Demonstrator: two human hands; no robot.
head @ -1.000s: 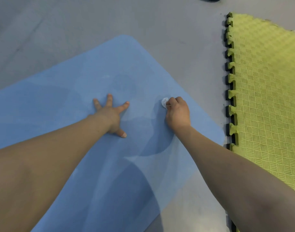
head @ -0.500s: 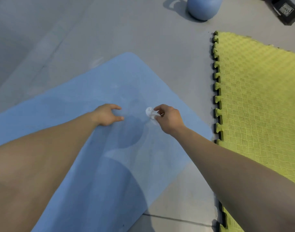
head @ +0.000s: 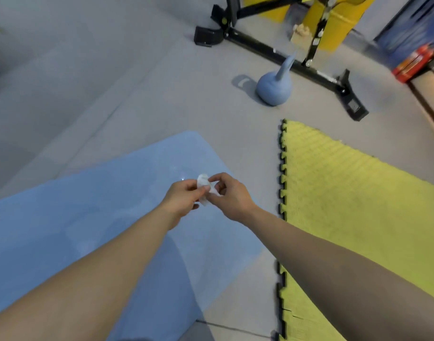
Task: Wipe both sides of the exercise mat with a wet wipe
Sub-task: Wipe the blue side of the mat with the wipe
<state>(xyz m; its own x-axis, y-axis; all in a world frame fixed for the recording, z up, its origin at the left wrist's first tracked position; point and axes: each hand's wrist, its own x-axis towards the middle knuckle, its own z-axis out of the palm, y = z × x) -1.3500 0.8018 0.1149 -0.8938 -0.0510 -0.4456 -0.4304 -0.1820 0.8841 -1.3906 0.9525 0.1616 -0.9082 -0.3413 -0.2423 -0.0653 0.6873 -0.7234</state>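
Head view, looking down over both forearms. One small white wet wipe (head: 205,190), crumpled, sits between the two hands above the blue exercise mat (head: 93,205). Left hand (head: 181,199): fingers curled, thumb and forefinger pinching the wipe's left and lower part. Right hand (head: 232,196): thumb and forefinger bent inward, tips closed on the wipe's right edge; remaining fingers folded under the palm. The wipe pokes up just above the fingertips of both hands and hangs a little below the left thumb. Whether the hands touch the mat, cannot tell; they appear raised off it. One exercise mat, lying flat on the grey floor (head: 112,94), its rounded far corner beyond the hands, faint damp-looking patches on its surface. Count of other things: one yellow-green interlocking foam mat (head: 346,193) to the right, near but apart from the blue mat; one blue kettlebell (head: 273,88) on the floor further off; one black metal frame (head: 285,60) behind it; one red box (head: 413,62) at far right, blurred.
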